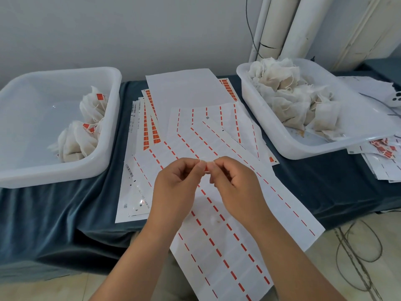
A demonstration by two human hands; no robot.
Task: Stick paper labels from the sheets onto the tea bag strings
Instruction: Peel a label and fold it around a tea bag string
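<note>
My left hand [180, 183] and my right hand [234, 183] meet fingertip to fingertip above the label sheets, pinching a small red and white paper label [206, 168] between them. Below lies a used label sheet [217, 235] with only red dashes left, hanging over the table's front edge. Sheets with full red labels [149, 129] lie fanned behind it. The right tub [282, 144] holds a heap of unlabelled tea bags [288, 94]. In the left tub [65, 170] lie tea bags with red labels [86, 127]. I cannot make out a string between my fingers.
The table wears a dark blue cloth [54, 213]. More sheets and loose red labels [382, 148] lie under and beside the right tub. A phone [396, 98] lies at the far right edge. Cables [358, 257] coil on the floor at the right. White pipes [277, 27] stand behind.
</note>
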